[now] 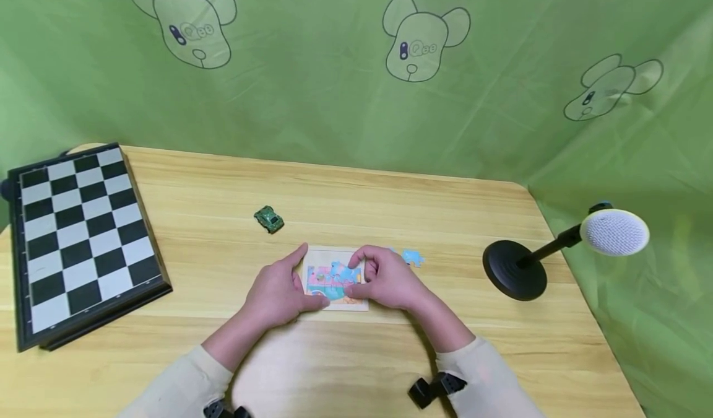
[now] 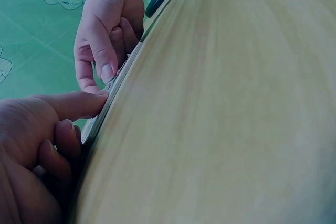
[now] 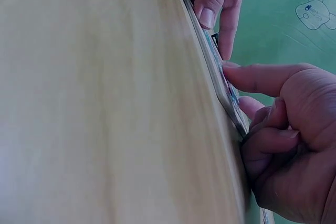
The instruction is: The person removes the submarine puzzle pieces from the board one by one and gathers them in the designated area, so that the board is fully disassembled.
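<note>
A jigsaw puzzle board (image 1: pixel 337 306) with a pale frame and a pink and blue picture lies flat on the table. My left hand (image 1: pixel 276 292) grips its left side, thumb on the near edge and index finger toward the far corner. My right hand (image 1: pixel 388 277) is over the right part of the picture, where thumb and index finger pinch a blue puzzle piece (image 1: pixel 354 277) by its sides. The fingers partly hide that piece. Behind the right hand lies a loose blue puzzle piece (image 1: pixel 412 257). In the right wrist view, the puzzle board (image 3: pixel 212 69) appears edge-on.
Beyond the puzzle sits a small green toy car (image 1: pixel 269 219). A black-and-white chessboard (image 1: pixel 89 232) takes up the table's left side. On the right stands a round lamp (image 1: pixel 614 233) on a black base (image 1: pixel 515 270). Green cloth (image 1: pixel 334 96) hangs behind the wooden table (image 1: pixel 356 356).
</note>
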A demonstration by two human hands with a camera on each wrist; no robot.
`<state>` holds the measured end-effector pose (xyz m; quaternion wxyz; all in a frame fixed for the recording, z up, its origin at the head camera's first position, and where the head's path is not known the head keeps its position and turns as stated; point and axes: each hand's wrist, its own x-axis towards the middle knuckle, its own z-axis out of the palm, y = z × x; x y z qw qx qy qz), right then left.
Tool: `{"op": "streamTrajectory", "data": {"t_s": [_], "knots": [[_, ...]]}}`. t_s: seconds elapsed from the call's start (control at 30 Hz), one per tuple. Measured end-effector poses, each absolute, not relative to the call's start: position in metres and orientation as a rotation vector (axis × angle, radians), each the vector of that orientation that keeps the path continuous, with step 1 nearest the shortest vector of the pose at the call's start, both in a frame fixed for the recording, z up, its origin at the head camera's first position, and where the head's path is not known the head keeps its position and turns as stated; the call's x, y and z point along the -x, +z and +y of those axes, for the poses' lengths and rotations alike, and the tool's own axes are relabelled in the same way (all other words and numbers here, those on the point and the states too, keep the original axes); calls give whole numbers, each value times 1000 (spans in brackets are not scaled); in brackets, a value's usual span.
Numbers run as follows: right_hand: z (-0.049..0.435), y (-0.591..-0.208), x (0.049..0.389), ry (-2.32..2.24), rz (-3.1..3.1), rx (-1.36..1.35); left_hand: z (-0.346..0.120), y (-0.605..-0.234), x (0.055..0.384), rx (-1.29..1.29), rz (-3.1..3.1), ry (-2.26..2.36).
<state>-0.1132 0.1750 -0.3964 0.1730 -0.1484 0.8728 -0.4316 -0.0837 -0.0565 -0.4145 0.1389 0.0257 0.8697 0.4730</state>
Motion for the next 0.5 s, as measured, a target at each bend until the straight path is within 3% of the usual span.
{"op": "streamTrajectory", "data": {"t_s": [0.5], "knots": [[172, -404, 112, -1219, 2502, 513, -57, -414, 83, -87, 2526, 1361]]}}
